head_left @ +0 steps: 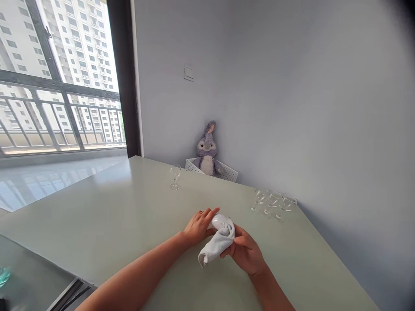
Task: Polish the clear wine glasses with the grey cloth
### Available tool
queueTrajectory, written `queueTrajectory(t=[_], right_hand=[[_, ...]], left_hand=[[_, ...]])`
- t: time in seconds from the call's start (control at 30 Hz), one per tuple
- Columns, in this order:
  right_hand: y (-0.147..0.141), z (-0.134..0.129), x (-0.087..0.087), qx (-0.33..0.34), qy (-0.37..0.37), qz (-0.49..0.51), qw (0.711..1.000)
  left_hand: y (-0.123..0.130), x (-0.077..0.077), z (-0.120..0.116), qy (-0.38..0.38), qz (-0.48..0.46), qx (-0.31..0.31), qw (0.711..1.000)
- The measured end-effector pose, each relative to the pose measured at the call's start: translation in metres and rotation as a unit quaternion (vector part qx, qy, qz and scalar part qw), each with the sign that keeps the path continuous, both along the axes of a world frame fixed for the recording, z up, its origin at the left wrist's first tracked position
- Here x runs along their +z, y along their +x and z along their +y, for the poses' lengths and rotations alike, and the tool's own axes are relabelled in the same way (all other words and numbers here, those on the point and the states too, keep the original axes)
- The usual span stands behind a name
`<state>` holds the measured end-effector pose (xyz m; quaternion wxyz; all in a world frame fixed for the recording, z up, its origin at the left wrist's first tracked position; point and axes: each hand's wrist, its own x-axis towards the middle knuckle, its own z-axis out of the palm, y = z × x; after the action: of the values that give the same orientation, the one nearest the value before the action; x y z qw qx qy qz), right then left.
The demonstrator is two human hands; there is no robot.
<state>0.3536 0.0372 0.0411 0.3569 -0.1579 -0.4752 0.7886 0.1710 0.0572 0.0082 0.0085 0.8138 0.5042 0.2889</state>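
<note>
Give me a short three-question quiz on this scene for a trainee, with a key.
1. Multiple choice: what is the right hand pressing against the glass that the left hand steadies? A white cloth, B sponge, C brush.
2. How many stemmed glasses stand grouped together toward the wall on the right?
3. True or false: the plush rabbit sits in a white basket against the wall.

Key: 1 A; 2 three; 3 true.
</note>
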Motion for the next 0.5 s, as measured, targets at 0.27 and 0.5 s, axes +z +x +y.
queueTrajectory(t=[0.27, 0.5], right_hand=[[-0.008, 0.003, -0.007, -0.108, 0.065, -0.2, 0.972], [-0.013, 0.007, -0.011, -0.156, -0.018, -0.211, 0.965]], left_hand=[[0.007, 0.012, -0.005, 0.108, 0.083, 0.033, 0.99], [0.007, 0.016, -0.008, 0.075, 0.114, -0.013, 0.991]])
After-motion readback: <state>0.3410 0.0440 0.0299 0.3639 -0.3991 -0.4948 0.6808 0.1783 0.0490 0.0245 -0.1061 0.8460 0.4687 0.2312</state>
